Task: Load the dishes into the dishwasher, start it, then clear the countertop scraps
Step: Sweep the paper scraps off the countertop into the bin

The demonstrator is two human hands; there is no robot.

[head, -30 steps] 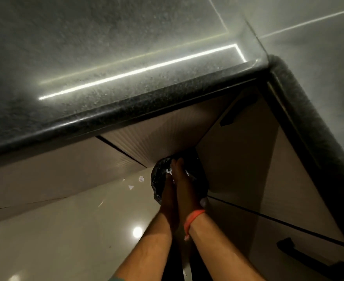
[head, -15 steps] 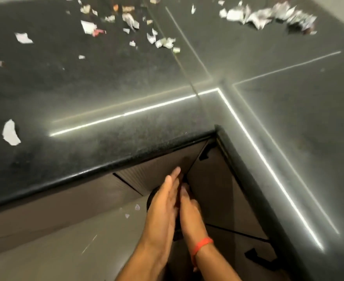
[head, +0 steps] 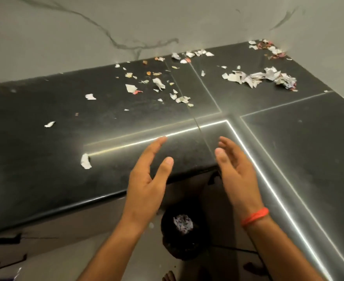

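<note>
Black stone bench (head: 45, 179) fills the frame as a person clears torn paper from a kitchen corner. Well left of the fingers, one white scrap (head: 85, 161) lies near the front edge, with another small scrap (head: 49, 124) farther back. The left hand (head: 146, 183) hovers over the bench edge, fingers (head: 157, 145) straight and relaxed, holding nothing. Beyond both hands, toward the wall, scattered scraps (head: 159, 84) dot the dark surface. Below and between the wrists, a dark bin (head: 184, 236) on the floor shows crumpled paper inside, so some clearing appears done. The right hand (head: 238, 175), with an orange band (head: 255, 217) at the wrist, faces the left, its fingers (head: 227, 144) loosely spread and empty. Beyond and to the right of it, a larger pile of crumpled paper (head: 262, 78) sits on the bench, and more bits (head: 268, 47) gather in the far corner. No dishwasher or dishes appear, so that stage cannot be judged; most scraps seem left to collect.
</note>
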